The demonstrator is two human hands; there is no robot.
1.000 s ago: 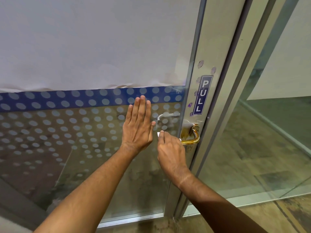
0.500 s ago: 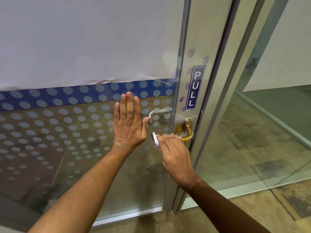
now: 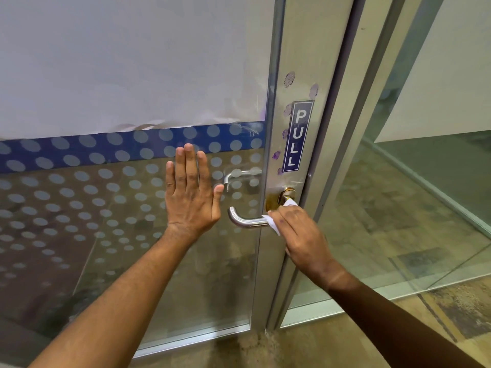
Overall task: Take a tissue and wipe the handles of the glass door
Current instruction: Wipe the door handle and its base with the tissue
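A silver lever handle (image 3: pixel 245 221) sticks out to the left from a brass-coloured base (image 3: pixel 277 201) on the metal stile of the glass door (image 3: pixel 119 75). My right hand (image 3: pixel 300 232) grips a white tissue (image 3: pixel 273 224) and presses it on the handle's inner end, next to the base. My left hand (image 3: pixel 191 193) lies flat on the glass with fingers straight, just left of the handle. A second silver handle (image 3: pixel 240 175) shows through the glass on the far side.
A blue PULL sticker (image 3: pixel 297 136) sits on the stile above the handle. The glass carries a blue band and frosted dots (image 3: pixel 79 187). A fixed glass panel (image 3: pixel 411 195) and its metal frame (image 3: pixel 342 155) stand to the right. Brownish floor (image 3: pixel 332 346) lies below.
My right hand with the tissue has slid right along the handle from its free end to the base, baring the lever. The left hand stays flat on the glass.
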